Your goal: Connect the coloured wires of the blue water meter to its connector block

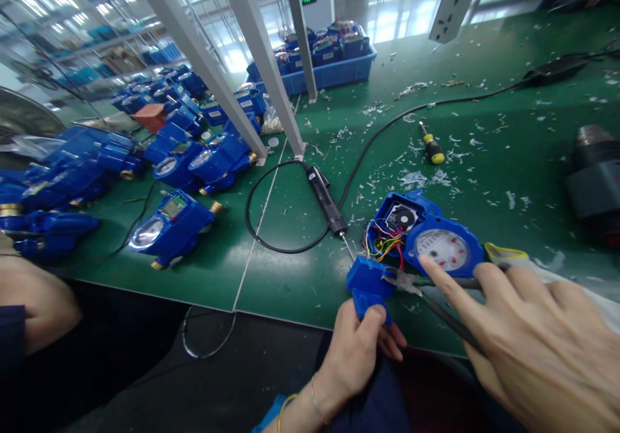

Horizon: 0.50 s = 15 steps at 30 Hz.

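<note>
My left hand (352,349) is closed on a small blue plastic housing part (369,279), pinched by its lower tab near the table edge. My right hand (527,329) grips a pair of pliers (450,316), index finger stretched out along them. The plier jaws meet the right edge of the blue part; whether they bite into it I cannot tell. Just beyond lies a blue water meter (477,247) with its compartment open, showing a black round component (403,217) and several coloured wires (385,245) that run down towards the blue part.
A corded electric screwdriver (325,200) lies left of the meter, its tip close to the blue part. Further off are a yellow-black screwdriver (433,148), plastic shavings and a blue crate (339,74) of meters. More meters (172,226) and a co-worker's arm (39,304) are left.
</note>
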Motion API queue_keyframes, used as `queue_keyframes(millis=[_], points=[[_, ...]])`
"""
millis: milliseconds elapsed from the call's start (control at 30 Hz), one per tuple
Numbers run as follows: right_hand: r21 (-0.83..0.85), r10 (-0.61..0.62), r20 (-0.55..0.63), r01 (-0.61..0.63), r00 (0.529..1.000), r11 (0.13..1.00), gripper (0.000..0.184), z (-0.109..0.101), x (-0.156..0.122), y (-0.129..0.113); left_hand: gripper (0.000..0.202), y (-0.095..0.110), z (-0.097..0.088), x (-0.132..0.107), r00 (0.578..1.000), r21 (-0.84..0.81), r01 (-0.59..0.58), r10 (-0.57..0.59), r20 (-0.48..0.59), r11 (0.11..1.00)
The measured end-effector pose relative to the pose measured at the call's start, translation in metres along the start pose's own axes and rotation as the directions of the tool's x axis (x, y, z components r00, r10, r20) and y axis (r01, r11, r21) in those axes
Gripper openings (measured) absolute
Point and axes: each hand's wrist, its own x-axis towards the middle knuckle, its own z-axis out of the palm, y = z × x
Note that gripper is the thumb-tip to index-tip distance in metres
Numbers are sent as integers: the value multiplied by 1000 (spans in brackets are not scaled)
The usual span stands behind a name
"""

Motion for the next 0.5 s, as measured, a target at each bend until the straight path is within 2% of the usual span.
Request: queue_keyframes(millis=[200, 400, 500], points=[[66, 16, -32, -13, 999, 998, 74, -3, 6, 0, 43, 6, -4, 2, 1000, -12, 18, -18, -23, 1000], [255, -13, -173, 58, 985, 965, 67, 9, 11, 10, 39, 8, -6, 3, 999, -17, -20, 19, -47, 1000], [222, 43, -96, -20, 994, 975, 66, 12, 6, 19, 38, 6, -6, 6, 1000, -58, -14, 13, -9, 998]])
